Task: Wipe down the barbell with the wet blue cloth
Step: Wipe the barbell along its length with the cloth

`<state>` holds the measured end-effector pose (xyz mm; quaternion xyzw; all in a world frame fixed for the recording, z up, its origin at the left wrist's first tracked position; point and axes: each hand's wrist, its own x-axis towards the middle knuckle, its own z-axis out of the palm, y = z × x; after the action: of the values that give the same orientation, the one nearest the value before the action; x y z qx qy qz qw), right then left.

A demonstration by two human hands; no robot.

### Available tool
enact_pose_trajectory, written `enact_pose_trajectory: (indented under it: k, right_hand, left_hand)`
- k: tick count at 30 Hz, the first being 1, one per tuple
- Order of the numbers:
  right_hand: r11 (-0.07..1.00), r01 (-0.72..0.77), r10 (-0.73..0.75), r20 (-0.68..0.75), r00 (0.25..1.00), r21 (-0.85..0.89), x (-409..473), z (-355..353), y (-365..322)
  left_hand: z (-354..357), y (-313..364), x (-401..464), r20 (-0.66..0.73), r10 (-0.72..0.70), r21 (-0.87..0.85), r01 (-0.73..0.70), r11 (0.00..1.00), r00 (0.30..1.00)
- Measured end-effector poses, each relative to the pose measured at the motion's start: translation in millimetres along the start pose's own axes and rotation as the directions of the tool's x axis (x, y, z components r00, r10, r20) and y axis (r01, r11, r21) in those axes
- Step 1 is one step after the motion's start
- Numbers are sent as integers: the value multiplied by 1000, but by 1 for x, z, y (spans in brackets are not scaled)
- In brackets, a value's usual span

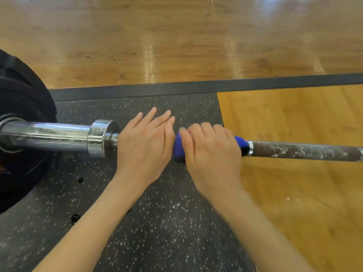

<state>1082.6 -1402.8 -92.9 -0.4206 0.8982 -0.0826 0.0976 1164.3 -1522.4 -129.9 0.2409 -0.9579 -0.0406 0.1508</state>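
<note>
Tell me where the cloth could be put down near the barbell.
Bare speckled mat lies between the forearms, and bare wooden floor beyond the barbell. It is crowded where both hands, left and right, meet the blue cloth.

No writing, brand, number or sign can be read anywhere: the round black rubber weight plate [21,107] at the left edge carries a small reddish mark low on its face, too blurred and too cropped to make out, and the chrome steel barbell sleeve [55,134] shows only reflections and pale smears
</note>
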Motion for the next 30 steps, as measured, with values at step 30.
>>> enact_pose_trajectory:
  k: [30]
  right_hand:
    - [998, 65, -62, -207, 976, 4, -101, 29, -2]
  left_hand:
    - [-26, 31, -114, -76, -42, 3, 42, 999, 996]
